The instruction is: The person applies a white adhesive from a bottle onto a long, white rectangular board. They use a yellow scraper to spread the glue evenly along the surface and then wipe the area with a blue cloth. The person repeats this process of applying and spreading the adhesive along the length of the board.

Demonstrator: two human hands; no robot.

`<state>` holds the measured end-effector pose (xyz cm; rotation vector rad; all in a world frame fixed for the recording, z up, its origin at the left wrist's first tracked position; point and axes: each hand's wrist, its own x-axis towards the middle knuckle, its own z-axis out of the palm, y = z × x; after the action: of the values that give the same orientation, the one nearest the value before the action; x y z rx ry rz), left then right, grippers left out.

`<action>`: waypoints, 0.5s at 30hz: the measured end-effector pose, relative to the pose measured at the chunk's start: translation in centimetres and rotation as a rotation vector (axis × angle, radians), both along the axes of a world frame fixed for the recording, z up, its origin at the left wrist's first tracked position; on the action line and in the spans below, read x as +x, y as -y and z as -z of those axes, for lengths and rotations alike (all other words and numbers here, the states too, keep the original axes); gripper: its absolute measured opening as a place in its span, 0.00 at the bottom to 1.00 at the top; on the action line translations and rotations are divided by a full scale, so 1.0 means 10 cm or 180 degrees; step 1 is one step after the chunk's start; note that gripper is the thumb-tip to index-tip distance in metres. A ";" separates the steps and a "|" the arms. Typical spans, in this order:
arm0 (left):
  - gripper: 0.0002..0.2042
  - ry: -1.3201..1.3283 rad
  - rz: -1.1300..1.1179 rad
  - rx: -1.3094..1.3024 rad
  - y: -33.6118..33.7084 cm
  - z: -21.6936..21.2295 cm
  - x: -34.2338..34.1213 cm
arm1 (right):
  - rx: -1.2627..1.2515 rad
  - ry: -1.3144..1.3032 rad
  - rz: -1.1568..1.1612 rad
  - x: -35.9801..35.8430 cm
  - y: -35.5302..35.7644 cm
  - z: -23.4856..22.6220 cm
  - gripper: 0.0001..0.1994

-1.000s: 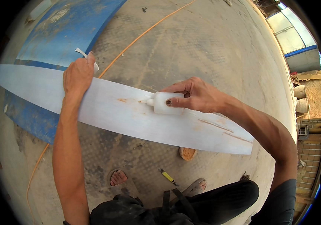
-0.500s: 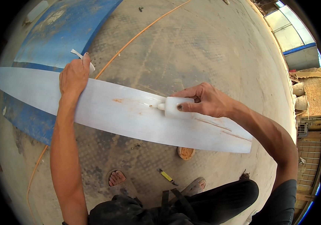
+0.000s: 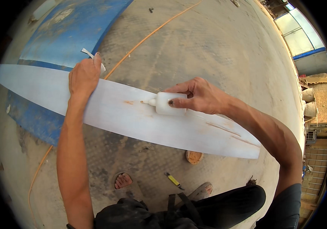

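1 wht bottle (image 3: 168, 105) clamped in R hand (image 3: 198, 97); 1 wht strip (image 3: 86, 52) gripped in L hand (image 3: 83, 76); 1 board (image 3: 140, 122) under both; 1 cutter (image 3: 174, 180) nearby.

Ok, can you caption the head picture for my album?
Right hand holds a white plastic nozzle bottle over a long white tapered board.

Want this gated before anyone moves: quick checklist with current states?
1. Right hand: fingers on bottle: ok.
2. Nozzle over board: ok.
3. Left hand holding white tool: ok.
4. Board free of marks: not ok, brown streaks toward its right end.
5. Tub not touching board: cannot tell, board edge overlaps it in view.
6. Yellow tool off board: ok, on floor.
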<state>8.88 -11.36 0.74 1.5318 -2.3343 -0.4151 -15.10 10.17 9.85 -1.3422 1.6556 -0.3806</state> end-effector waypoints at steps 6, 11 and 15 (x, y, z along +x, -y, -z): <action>0.34 0.0095 -0.0011 0.0224 0.02 -0.01 0.01 | 0.0099 -0.0004 0.0051 0.09 0.11 0.02 0.19; 0.31 0.0031 0.0006 -0.0017 0.02 0.04 0.00 | 0.0072 0.0096 0.0055 0.11 0.16 0.02 0.19; 0.31 0.0102 -0.0016 -0.0102 0.01 0.04 -0.01 | 0.0063 0.0105 -0.0046 0.06 0.09 -0.01 0.19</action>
<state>8.80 -11.42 0.37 1.5402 -2.3492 -0.3527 -14.50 9.30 9.99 -1.3261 1.6176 -0.3751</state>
